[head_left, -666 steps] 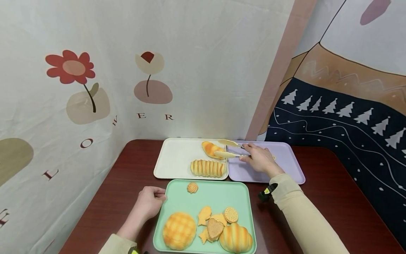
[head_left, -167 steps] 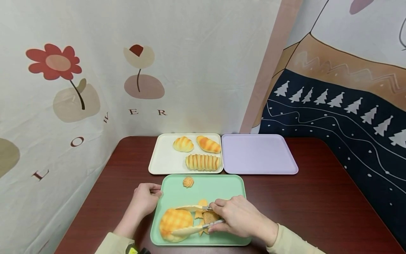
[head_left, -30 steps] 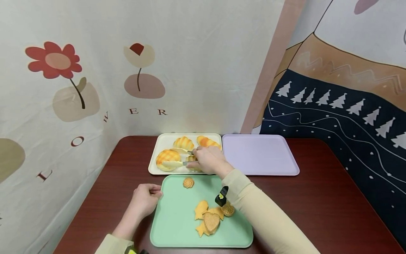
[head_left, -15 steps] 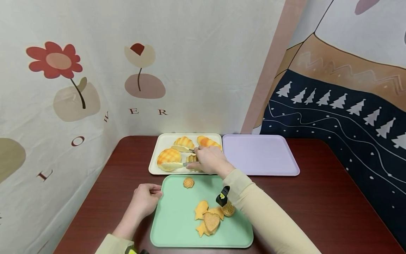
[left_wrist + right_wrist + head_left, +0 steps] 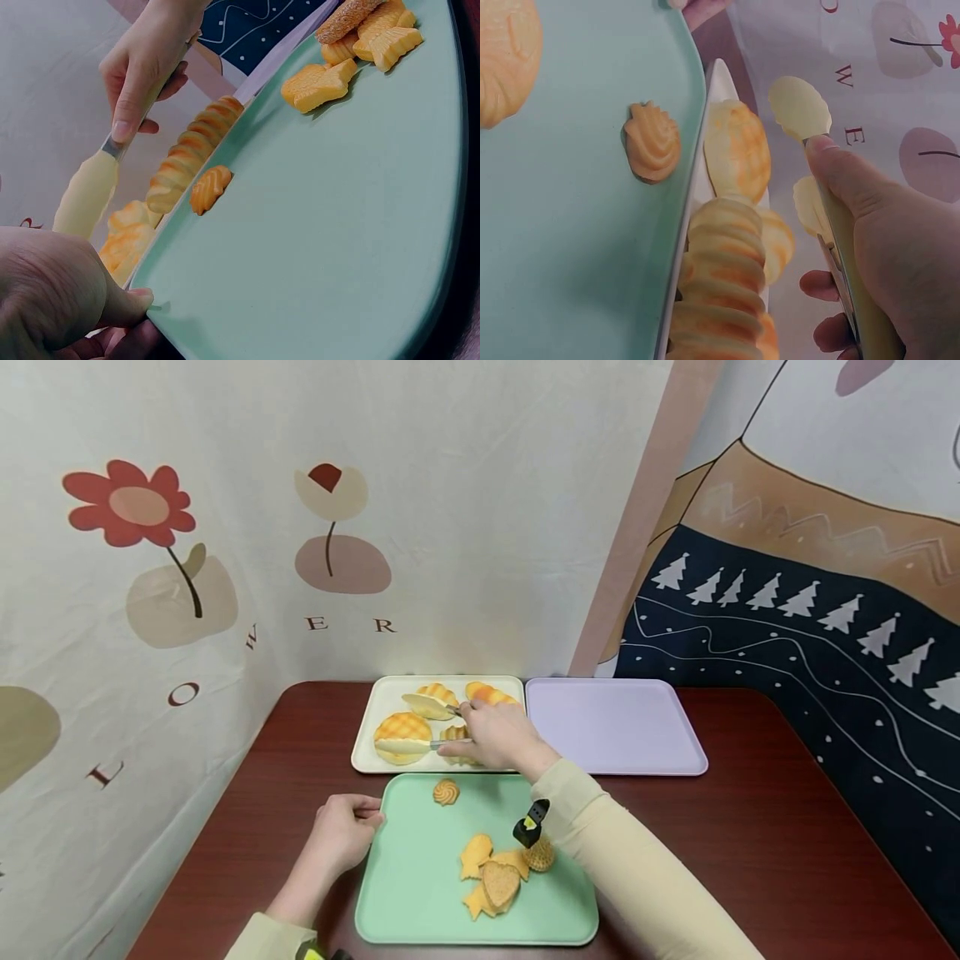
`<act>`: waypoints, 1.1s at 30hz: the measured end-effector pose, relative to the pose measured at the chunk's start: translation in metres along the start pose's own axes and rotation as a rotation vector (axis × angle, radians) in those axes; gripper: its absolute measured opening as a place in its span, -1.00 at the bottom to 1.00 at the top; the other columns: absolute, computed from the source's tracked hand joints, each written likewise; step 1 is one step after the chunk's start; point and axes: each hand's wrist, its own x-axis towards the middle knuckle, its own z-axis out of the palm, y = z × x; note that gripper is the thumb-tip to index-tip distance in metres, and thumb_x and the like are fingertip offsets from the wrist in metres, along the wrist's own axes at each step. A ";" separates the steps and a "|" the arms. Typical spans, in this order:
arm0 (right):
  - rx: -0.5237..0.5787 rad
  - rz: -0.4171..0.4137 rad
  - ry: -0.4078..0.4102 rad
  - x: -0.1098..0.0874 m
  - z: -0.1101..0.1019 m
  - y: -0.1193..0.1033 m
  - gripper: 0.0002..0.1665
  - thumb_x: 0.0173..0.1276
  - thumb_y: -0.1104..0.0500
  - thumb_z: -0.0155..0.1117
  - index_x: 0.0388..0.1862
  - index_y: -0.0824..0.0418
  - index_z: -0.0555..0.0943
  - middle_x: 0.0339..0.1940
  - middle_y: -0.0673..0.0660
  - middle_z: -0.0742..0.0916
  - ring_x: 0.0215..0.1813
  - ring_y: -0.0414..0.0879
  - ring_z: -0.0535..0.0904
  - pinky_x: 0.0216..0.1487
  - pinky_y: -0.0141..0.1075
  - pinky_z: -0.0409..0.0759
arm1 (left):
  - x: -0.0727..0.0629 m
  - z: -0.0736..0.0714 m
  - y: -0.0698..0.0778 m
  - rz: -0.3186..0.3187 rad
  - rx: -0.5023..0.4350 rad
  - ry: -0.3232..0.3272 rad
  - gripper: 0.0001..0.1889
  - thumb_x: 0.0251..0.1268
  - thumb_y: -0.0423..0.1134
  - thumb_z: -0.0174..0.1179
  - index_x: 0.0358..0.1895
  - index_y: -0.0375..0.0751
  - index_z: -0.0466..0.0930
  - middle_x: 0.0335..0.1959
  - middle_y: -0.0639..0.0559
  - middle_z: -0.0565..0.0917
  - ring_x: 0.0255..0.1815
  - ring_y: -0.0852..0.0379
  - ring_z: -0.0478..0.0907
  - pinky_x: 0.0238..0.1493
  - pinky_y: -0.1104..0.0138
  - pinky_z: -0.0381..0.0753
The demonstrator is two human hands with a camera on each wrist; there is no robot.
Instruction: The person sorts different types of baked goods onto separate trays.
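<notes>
My right hand (image 5: 497, 737) grips a pair of tongs (image 5: 844, 247) over the white tray (image 5: 393, 689). The tongs' cream tips are spread and nothing is held between them. On that tray lie a round checked bun (image 5: 401, 723), a small striped roll (image 5: 438, 692), a golden bread (image 5: 487, 692) and a long ridged loaf (image 5: 724, 292), which my hand partly covers in the head view. My left hand (image 5: 347, 831) pinches the left rim of the green tray (image 5: 420, 893), its thumb on the rim in the left wrist view.
The green tray bears a swirl cookie (image 5: 446, 792), fish-shaped cookies (image 5: 475, 853), a heart cookie (image 5: 501, 885) and a round cookie (image 5: 540, 853) beside my right sleeve. A purple tray (image 5: 615, 727) adjoins the white one. A printed cloth (image 5: 480, 527) hangs behind the table.
The round bun, between the tongs on the green tray earlier, now lies on the white tray. Over the last second the tongs have spread and come off it. My left hand stays put.
</notes>
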 end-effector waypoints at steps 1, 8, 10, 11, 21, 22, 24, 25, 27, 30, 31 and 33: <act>0.006 -0.003 0.003 -0.001 -0.001 0.000 0.02 0.37 -0.63 0.12 0.36 0.17 0.61 0.03 0.08 0.71 -0.43 -0.11 0.55 -0.30 -0.15 0.61 | 0.000 0.000 0.000 -0.001 0.000 0.000 -0.77 0.41 -0.42 0.31 0.04 -0.44 0.77 -0.26 -0.01 0.76 -0.26 0.08 0.69 -0.32 0.24 0.66; 0.022 -0.049 0.039 -0.022 -0.010 0.006 0.13 0.39 -0.63 0.08 0.48 0.26 0.52 0.27 0.20 0.68 -0.36 -0.06 0.66 -0.26 -0.17 0.67 | 0.000 0.001 0.000 0.005 0.002 0.003 -0.78 0.41 -0.42 0.31 0.03 -0.44 0.78 -0.27 0.00 0.77 -0.26 0.08 0.70 -0.31 0.24 0.66; 0.021 -0.058 0.055 -0.030 -0.014 0.009 0.15 0.40 -0.63 0.08 0.51 0.29 0.50 0.31 0.23 0.67 -0.29 -0.03 0.69 -0.23 -0.14 0.69 | 0.000 0.001 0.000 0.004 0.006 0.005 -0.78 0.40 -0.42 0.31 0.02 -0.44 0.78 -0.27 0.00 0.77 -0.26 0.08 0.70 -0.31 0.24 0.66; 0.027 -0.059 0.061 -0.035 -0.016 0.010 0.16 0.40 -0.62 0.09 0.52 0.31 0.48 0.30 0.24 0.67 -0.28 -0.02 0.70 -0.23 -0.12 0.69 | 0.000 0.001 0.000 0.003 0.007 0.005 -0.78 0.40 -0.42 0.31 0.02 -0.44 0.78 -0.27 0.00 0.77 -0.26 0.08 0.70 -0.31 0.24 0.66; 0.071 -0.072 0.117 -0.086 -0.030 0.023 0.11 0.36 -0.60 0.19 0.45 0.27 0.54 0.11 0.14 0.71 -0.51 -0.15 0.56 -0.36 -0.17 0.60 | -0.001 -0.001 -0.001 0.006 0.019 -0.001 -0.76 0.41 -0.41 0.29 0.05 -0.44 0.77 -0.23 -0.03 0.78 -0.23 0.04 0.71 -0.29 0.23 0.67; 0.078 -0.074 0.118 -0.090 -0.030 0.025 0.10 0.35 -0.60 0.20 0.45 0.27 0.54 0.12 0.14 0.71 -0.53 -0.18 0.53 -0.37 -0.19 0.59 | -0.001 -0.001 -0.001 0.009 0.021 -0.002 -0.76 0.42 -0.41 0.29 0.05 -0.44 0.77 -0.23 -0.03 0.78 -0.22 0.04 0.71 -0.29 0.22 0.67; 0.086 -0.079 0.124 -0.100 -0.029 0.027 0.08 0.35 -0.60 0.21 0.41 0.27 0.56 0.04 0.10 0.71 -0.55 -0.22 0.50 -0.39 -0.21 0.56 | -0.001 -0.001 -0.001 0.012 0.024 -0.005 -0.76 0.42 -0.41 0.29 0.06 -0.44 0.77 -0.23 -0.02 0.78 -0.22 0.05 0.71 -0.28 0.22 0.67; 0.083 -0.083 0.131 -0.104 -0.029 0.028 0.08 0.35 -0.60 0.21 0.41 0.26 0.57 0.02 0.09 0.71 -0.54 -0.23 0.49 -0.39 -0.21 0.56 | 0.000 -0.001 -0.001 0.013 0.025 -0.007 -0.76 0.42 -0.41 0.29 0.06 -0.44 0.77 -0.23 -0.02 0.78 -0.22 0.05 0.71 -0.28 0.22 0.67; 0.088 -0.089 0.144 -0.113 -0.028 0.030 0.06 0.34 -0.59 0.22 0.39 0.25 0.58 -0.04 0.06 0.71 -0.54 -0.23 0.49 -0.41 -0.22 0.54 | 0.000 -0.001 -0.001 0.016 0.027 -0.007 -0.76 0.42 -0.41 0.29 0.06 -0.44 0.77 -0.23 -0.02 0.78 -0.22 0.04 0.71 -0.28 0.21 0.67; 0.105 -0.090 0.154 -0.126 -0.028 0.033 0.03 0.34 -0.60 0.21 0.36 0.21 0.59 -0.12 0.01 0.69 -0.53 -0.24 0.50 -0.41 -0.22 0.54 | 0.000 -0.001 0.000 0.013 0.031 -0.006 -0.76 0.42 -0.42 0.29 0.05 -0.45 0.77 -0.23 -0.03 0.77 -0.22 0.03 0.70 -0.28 0.21 0.67; 0.114 -0.089 0.158 -0.130 -0.028 0.034 0.04 0.34 -0.61 0.19 0.37 0.21 0.59 -0.11 0.01 0.69 -0.51 -0.24 0.52 -0.40 -0.21 0.55 | 0.000 -0.001 0.000 0.012 0.032 -0.005 -0.76 0.42 -0.42 0.29 0.05 -0.45 0.77 -0.23 -0.03 0.77 -0.22 0.03 0.71 -0.28 0.21 0.67; 0.137 -0.081 0.161 -0.139 -0.029 0.036 0.07 0.34 -0.63 0.16 0.38 0.22 0.59 -0.09 0.01 0.70 -0.48 -0.24 0.54 -0.38 -0.21 0.57 | 0.000 -0.001 0.000 0.013 0.034 -0.003 -0.76 0.42 -0.42 0.30 0.05 -0.45 0.77 -0.24 -0.03 0.77 -0.22 0.04 0.70 -0.29 0.21 0.67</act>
